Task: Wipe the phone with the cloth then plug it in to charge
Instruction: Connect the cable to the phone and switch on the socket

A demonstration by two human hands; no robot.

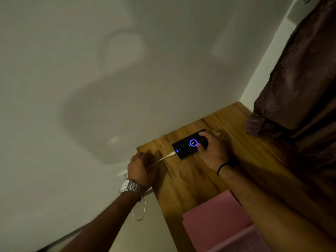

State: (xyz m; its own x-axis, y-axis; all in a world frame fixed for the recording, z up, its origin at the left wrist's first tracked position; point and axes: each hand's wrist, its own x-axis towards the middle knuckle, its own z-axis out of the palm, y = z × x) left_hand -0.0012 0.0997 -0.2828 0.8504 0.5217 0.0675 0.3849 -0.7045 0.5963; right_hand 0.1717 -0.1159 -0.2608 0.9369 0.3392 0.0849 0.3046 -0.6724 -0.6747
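A black phone (185,146) lies flat on the wooden table (190,179), its screen lit with a blue charging ring. A white cable (161,160) is plugged into the phone's left end and runs down to my left hand (141,169), which is closed around it at the table's left edge. My right hand (212,151) rests on the phone's right end, thumb on the screen and fingers around its far side. A loop of the cable hangs below my left wrist. No cloth that I can tell apart is in view.
A pink flat object (216,219) lies on the table's near end. A dark maroon curtain (300,84) hangs at the right, reaching the table. A white wall socket (122,173) sits behind my left hand. Pale wall fills the left.
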